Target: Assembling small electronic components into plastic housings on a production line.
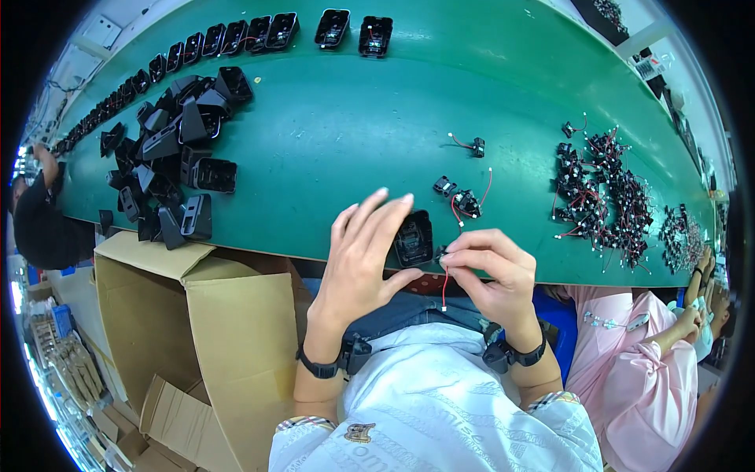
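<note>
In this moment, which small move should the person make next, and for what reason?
Probably, the right hand should bring the small dark part with its red wire over the black housing: the fingertips already pinch the part, and the housing lies close by, its open side up. The left hand, open beside the housing, seems free to steady it.

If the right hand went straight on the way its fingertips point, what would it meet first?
Most likely the open black housing, just left of the small black part pinched in the right hand. Height is unclear from this view, so it might pass above the rim.
</note>
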{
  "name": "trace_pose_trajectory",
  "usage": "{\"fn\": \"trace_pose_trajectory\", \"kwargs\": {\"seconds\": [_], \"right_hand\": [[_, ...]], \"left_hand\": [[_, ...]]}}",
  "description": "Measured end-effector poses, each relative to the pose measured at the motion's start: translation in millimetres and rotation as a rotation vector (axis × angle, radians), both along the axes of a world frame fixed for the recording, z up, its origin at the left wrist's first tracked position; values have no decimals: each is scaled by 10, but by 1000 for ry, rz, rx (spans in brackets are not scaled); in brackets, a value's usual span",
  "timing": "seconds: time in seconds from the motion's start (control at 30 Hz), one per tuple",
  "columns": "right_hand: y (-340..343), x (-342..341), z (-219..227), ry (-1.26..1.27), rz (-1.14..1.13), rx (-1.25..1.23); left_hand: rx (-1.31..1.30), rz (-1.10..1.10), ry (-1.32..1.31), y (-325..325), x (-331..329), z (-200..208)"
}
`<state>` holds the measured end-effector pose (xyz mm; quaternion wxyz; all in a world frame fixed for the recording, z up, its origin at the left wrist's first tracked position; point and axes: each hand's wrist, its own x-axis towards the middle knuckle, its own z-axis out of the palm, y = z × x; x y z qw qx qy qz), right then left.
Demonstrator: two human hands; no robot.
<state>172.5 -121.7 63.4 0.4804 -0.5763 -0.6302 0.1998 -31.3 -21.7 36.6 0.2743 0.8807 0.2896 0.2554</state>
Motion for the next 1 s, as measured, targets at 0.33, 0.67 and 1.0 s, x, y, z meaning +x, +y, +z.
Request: {"fn": "trace_pose_trajectory", "kwargs": {"seconds": [0.33,0.67,1.0], "right_hand": [[101,-56,-76,-190,110,119],[86,-44,-15,-291,132,99],[142,76,64,-420,255,126]], "left_hand": [[0,13,-86,3,51,-14],[74,4,4,-34,59,115],[22,-51,71,-22,89,238]]}}
